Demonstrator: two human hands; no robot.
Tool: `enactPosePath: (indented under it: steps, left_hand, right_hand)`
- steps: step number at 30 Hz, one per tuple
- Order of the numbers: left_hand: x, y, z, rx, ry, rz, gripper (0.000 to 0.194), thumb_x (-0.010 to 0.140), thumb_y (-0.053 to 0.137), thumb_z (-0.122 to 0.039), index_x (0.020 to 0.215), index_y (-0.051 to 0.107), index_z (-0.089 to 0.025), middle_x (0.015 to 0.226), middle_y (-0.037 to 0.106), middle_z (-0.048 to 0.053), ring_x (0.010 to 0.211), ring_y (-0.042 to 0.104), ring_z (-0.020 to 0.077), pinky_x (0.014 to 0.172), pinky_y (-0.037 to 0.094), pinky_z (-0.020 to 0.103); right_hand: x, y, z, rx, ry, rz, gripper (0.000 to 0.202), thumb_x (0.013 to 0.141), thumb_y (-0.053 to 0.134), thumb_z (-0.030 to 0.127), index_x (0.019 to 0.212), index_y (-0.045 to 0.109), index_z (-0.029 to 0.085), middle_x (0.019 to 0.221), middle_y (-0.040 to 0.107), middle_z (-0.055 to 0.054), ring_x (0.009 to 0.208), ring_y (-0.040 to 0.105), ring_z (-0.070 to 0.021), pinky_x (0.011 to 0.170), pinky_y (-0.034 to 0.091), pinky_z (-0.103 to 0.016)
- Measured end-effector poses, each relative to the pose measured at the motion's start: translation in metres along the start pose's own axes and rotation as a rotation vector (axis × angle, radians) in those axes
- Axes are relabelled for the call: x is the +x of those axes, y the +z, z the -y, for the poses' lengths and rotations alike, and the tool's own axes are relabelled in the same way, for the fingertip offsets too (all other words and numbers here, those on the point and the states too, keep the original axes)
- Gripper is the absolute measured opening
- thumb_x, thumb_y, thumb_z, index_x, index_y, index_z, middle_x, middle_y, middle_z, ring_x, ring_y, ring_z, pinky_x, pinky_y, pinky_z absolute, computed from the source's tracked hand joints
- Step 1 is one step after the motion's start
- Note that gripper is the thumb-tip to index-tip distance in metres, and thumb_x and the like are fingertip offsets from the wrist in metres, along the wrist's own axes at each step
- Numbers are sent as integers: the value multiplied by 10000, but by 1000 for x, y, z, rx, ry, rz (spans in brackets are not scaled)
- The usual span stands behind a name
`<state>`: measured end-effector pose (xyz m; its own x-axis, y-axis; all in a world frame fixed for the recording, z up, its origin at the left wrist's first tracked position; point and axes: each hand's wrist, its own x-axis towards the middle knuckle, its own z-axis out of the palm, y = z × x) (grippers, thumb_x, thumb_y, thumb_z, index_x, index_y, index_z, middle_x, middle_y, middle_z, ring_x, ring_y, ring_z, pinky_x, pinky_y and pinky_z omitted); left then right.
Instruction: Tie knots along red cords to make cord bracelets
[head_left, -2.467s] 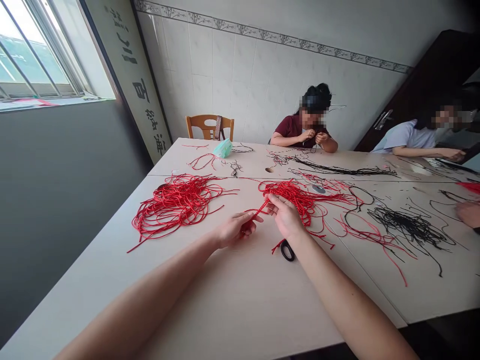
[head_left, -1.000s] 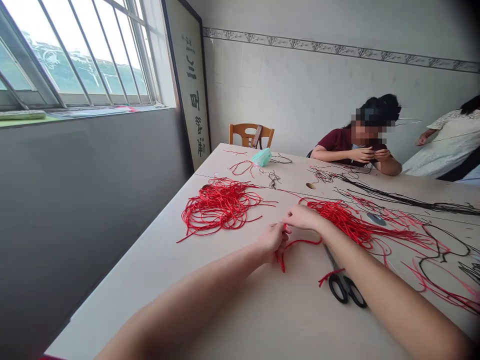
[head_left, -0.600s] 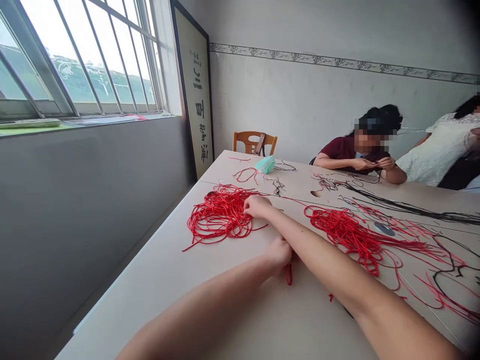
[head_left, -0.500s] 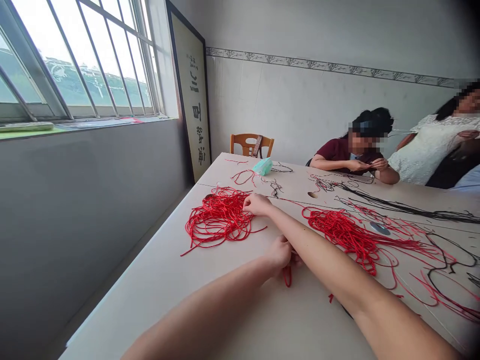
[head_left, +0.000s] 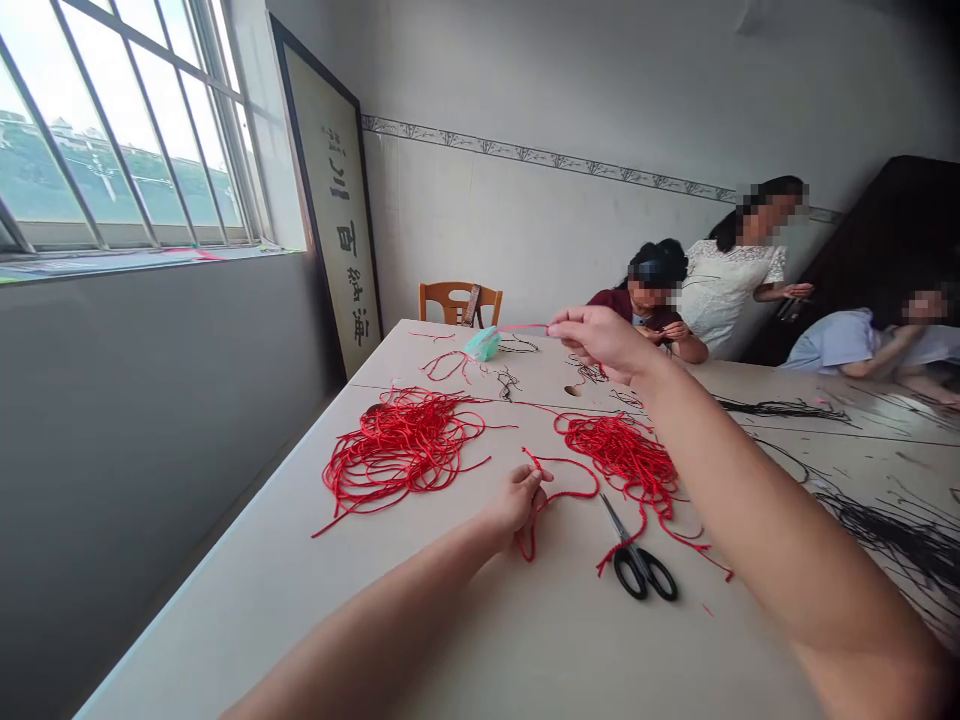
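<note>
My left hand (head_left: 519, 500) is closed just above the tabletop, pinching a braided red cord (head_left: 598, 484) that loops out to its right and below it. Raised higher and farther off, my right hand (head_left: 600, 342) pinches the end of a thin red strand (head_left: 523, 327) stretching leftward through the air. A loose heap of red cords (head_left: 409, 445) lies to the left of my left hand. Another red bundle (head_left: 619, 450) rests partly behind my right forearm. Black-handled scissors (head_left: 633, 552) lie nearly closed to the right of my left hand, beside short braided red ends.
A crumpled pale green plastic bag (head_left: 482, 344) sits near the table's far edge, by a wooden chair (head_left: 442, 295). Black cords (head_left: 892, 525) spread over the right side. Several other people are across the table. A round hole (head_left: 572, 391) pierces the tabletop (head_left: 420, 600).
My right hand has risen from the left red heap, moving up and right with a thin red strand. My view has swung right, and the scissors now show.
</note>
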<state>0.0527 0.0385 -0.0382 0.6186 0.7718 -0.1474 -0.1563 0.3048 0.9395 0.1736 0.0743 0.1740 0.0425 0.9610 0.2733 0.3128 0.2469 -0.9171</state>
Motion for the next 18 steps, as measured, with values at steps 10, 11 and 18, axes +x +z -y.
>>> enactPosePath:
  steps: [10, 11, 18]
  left_hand:
    - [-3, -2, -8, -78, 115, -46, 254, 772, 545, -404, 825, 545, -155, 843, 601, 23, 639, 512, 76, 578, 388, 195]
    - [-4, -2, -11, -64, 149, -22, 252, 762, 563, -398, 823, 570, -153, 917, 612, 40, 766, 543, 100, 686, 411, 213]
    - [-12, 2, -23, 152, 202, 234, 293, 777, 549, -397, 811, 649, -123, 841, 642, 67, 858, 553, 173, 875, 373, 297]
  right_hand:
    - [-120, -23, -133, -168, 143, -72, 198, 636, 660, 366, 661, 679, 170, 591, 582, 12, 574, 487, -122, 547, 355, -236]
    - [-123, -19, -140, -147, 143, -70, 203, 648, 649, 372, 658, 676, 171, 598, 583, 14, 577, 484, -118, 557, 354, -235]
    - [-130, 1, -140, 24, 148, -86, 243, 680, 627, 413, 701, 665, 173, 502, 442, 46, 471, 323, -84, 462, 247, -215]
